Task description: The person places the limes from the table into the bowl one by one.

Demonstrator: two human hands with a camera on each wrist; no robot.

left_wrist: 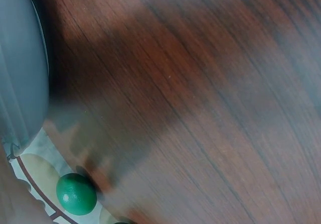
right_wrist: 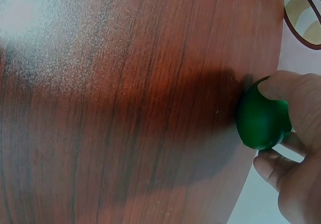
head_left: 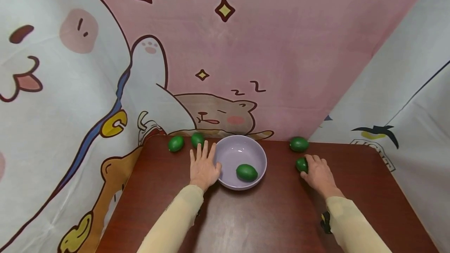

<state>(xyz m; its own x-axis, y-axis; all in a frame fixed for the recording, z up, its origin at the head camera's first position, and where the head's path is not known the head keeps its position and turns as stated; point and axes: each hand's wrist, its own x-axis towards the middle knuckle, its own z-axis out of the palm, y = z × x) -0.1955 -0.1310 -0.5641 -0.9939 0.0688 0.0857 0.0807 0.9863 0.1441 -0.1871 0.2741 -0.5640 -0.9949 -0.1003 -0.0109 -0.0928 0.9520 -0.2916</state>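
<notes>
Cream sleeves (head_left: 172, 221) lead to our left hand (head_left: 205, 168), spread beside the bowl (head_left: 230, 154), and right hand (head_left: 319, 175), pinching a lime (head_left: 300, 164) near the tabletop's (head_left: 256, 218) far edge. We judge this grasping; lifting seems called for.

— Table (head_left: 239, 221), far edge, near middle?
— Bowl (head_left: 228, 157); inner lime (head_left: 247, 172) toward its near right rim.
— Far edge, left part?
— Two limes (head_left: 176, 143), side by side; left hand (head_left: 204, 169) between rightmost and bowl.
— Right part?
— Rear lime (head_left: 299, 144) at edge; front lime (head_left: 301, 164) before it, in right hand (head_left: 319, 175).
</notes>
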